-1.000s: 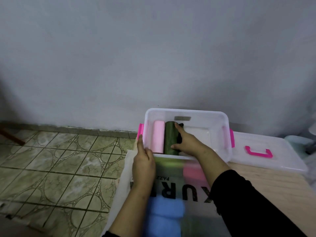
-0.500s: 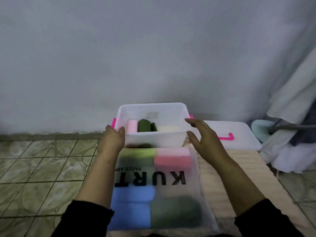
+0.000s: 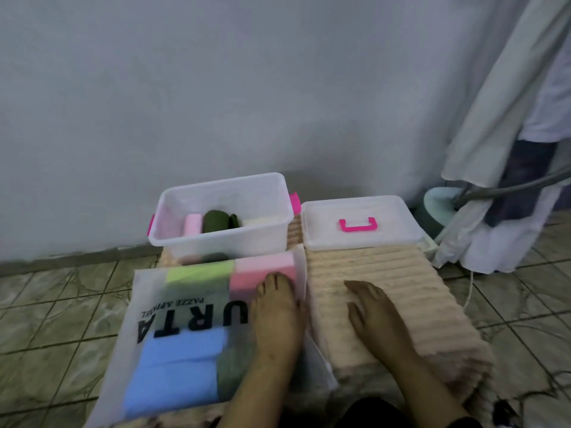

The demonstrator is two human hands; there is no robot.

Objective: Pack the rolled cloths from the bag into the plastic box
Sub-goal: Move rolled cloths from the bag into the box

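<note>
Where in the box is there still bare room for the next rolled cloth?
Free: the right part of the plastic box, from the dark green roll to the right wall; something pale may lie on the floor there. Crowded: the left side, where the pink roll and green roll stand together.

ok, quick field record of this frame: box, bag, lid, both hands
box: clear plastic box, open, holds a pink roll and dark green rolls
bag: translucent printed bag in front of box, coloured cloths inside
lid: lid with pink handle, right of box
left hand: left hand flat on bag
right hand: right hand flat on beige ribbed cover
</note>
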